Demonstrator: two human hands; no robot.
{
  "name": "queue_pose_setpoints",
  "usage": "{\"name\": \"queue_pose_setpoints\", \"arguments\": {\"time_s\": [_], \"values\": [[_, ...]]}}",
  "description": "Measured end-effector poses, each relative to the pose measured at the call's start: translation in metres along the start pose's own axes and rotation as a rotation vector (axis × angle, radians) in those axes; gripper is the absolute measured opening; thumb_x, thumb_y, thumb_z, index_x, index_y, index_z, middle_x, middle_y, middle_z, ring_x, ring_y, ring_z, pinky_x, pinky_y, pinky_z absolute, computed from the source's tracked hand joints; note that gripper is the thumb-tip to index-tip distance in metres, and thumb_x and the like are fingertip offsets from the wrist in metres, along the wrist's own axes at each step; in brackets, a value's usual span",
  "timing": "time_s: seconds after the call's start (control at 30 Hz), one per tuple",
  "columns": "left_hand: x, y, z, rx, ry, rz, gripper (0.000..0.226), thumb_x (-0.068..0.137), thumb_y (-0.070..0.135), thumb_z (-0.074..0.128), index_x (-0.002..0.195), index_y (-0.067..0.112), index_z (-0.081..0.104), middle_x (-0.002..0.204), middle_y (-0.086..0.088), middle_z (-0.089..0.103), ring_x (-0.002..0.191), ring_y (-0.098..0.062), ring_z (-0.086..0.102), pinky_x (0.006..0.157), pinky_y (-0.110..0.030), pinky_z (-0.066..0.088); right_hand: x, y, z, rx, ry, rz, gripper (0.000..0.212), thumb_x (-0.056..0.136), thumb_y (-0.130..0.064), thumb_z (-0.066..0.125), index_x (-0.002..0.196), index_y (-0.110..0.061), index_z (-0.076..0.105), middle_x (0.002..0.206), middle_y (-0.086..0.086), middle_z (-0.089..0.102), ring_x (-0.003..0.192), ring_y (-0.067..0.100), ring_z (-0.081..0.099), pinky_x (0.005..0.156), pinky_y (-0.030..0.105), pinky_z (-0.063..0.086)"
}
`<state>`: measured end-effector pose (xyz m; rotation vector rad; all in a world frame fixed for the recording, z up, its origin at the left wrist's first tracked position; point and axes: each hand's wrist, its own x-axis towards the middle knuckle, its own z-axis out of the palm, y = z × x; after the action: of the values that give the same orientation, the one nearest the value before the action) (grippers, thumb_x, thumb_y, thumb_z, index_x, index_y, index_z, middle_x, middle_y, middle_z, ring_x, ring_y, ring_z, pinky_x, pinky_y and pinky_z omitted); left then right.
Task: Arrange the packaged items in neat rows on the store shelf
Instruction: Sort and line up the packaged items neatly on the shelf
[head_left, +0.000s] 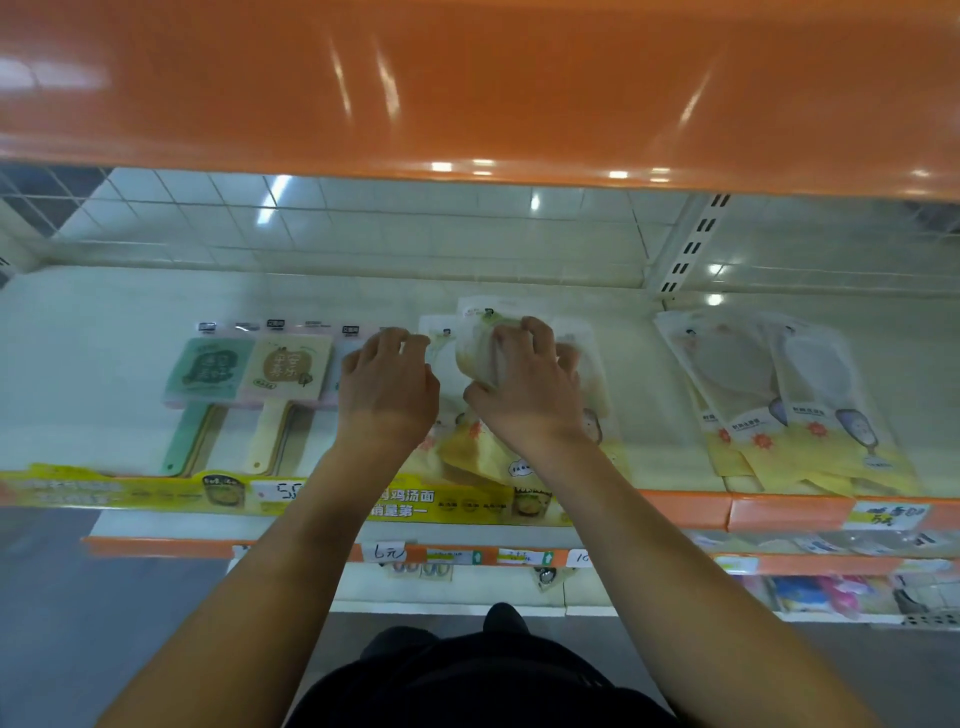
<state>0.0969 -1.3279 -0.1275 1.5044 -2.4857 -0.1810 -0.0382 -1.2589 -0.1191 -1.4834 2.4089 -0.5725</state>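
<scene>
Both hands reach onto the white store shelf (104, 322). My right hand (524, 384) grips a clear-and-yellow packaged item (475, 348) at mid-shelf, fingers curled over its top. More such packs (467, 457) lie under and around it. My left hand (387, 384) lies just left of that stack, its fingertips touching the upper edge of a neighbouring pack (439, 338); whether it pinches the pack is unclear. Left of my hands sit packaged cutting boards, one green (205, 374) and one cream (288, 366), side by side in a row.
A fanned pile of similar clear-and-yellow packs (779, 405) lies on the right shelf section, past a slotted upright (691, 244). An orange shelf (467, 88) overhangs above. Price labels line the front rail (685, 506). Lower shelves hold other goods.
</scene>
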Motion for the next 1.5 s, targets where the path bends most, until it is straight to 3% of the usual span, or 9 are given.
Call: {"name": "queue_pose_setpoints", "arguments": {"time_s": [0.4, 0.53, 0.67, 0.77, 0.9, 1.03, 1.5], "values": [[0.001, -0.043, -0.009, -0.045, -0.062, -0.046, 0.04, 0.092, 0.028, 0.049, 0.13, 0.017, 0.049, 0.133, -0.004, 0.048, 0.125, -0.027, 0.044, 0.103, -0.043, 0.035, 0.015, -0.031, 0.04, -0.094, -0.027, 0.003, 0.062, 0.079, -0.048, 0.066, 0.131, -0.024, 0.041, 0.152, 0.005, 0.018, 0.133, 0.044, 0.024, 0.105, 0.05, 0.032], [0.0, -0.051, -0.011, -0.05, -0.074, -0.033, 0.042, 0.092, 0.028, 0.047, 0.133, 0.017, 0.046, 0.135, -0.005, 0.046, 0.127, -0.026, 0.042, 0.104, -0.042, 0.033, 0.014, -0.027, 0.058, -0.138, -0.102, 0.039, 0.074, 0.085, -0.067, 0.052, 0.143, -0.027, 0.029, 0.161, 0.008, 0.003, 0.145, 0.048, 0.001, 0.118, 0.055, 0.012], [0.001, -0.057, -0.011, -0.073, -0.066, -0.015, 0.042, 0.092, 0.028, 0.048, 0.132, 0.017, 0.046, 0.134, -0.006, 0.047, 0.126, -0.027, 0.044, 0.103, -0.044, 0.034, 0.012, -0.027, 0.063, -0.166, -0.084, 0.028, 0.085, 0.086, -0.074, 0.042, 0.152, -0.026, 0.016, 0.163, 0.01, -0.005, 0.146, 0.045, -0.013, 0.119, 0.055, -0.002], [0.001, -0.057, -0.01, -0.082, -0.058, 0.002, 0.041, 0.092, 0.029, 0.048, 0.131, 0.017, 0.048, 0.131, -0.005, 0.049, 0.123, -0.027, 0.046, 0.1, -0.044, 0.036, 0.011, -0.028, 0.062, -0.155, -0.081, 0.025, 0.086, 0.086, -0.073, 0.044, 0.153, -0.027, 0.014, 0.163, 0.01, -0.008, 0.146, 0.044, -0.016, 0.12, 0.055, -0.003], [0.002, -0.057, -0.008, -0.094, -0.044, 0.022, 0.04, 0.092, 0.029, 0.048, 0.129, 0.017, 0.049, 0.13, -0.004, 0.049, 0.121, -0.026, 0.048, 0.099, -0.044, 0.036, 0.004, -0.029, 0.06, -0.145, -0.078, 0.019, 0.071, 0.092, -0.061, 0.044, 0.152, -0.035, 0.016, 0.163, 0.006, -0.012, 0.145, 0.043, -0.019, 0.12, 0.054, -0.002], [0.001, -0.058, -0.007, -0.114, -0.046, 0.037, 0.039, 0.091, 0.028, 0.049, 0.128, 0.017, 0.049, 0.13, -0.004, 0.049, 0.121, -0.026, 0.047, 0.1, -0.044, 0.034, -0.001, -0.029, 0.065, -0.178, -0.131, 0.049, 0.069, 0.096, -0.05, 0.042, 0.153, -0.037, 0.006, 0.162, 0.005, -0.017, 0.146, 0.041, -0.02, 0.121, 0.052, -0.001], [-0.005, -0.063, -0.011, -0.128, -0.056, 0.072, 0.038, 0.091, 0.029, 0.049, 0.127, 0.015, 0.05, 0.13, -0.006, 0.049, 0.121, -0.027, 0.046, 0.1, -0.043, 0.032, -0.002, -0.026, 0.081, -0.2, -0.089, 0.051, 0.07, 0.092, -0.069, 0.029, 0.152, -0.042, 0.004, 0.162, 0.0, -0.018, 0.147, 0.035, -0.02, 0.121, 0.049, -0.004]]}}
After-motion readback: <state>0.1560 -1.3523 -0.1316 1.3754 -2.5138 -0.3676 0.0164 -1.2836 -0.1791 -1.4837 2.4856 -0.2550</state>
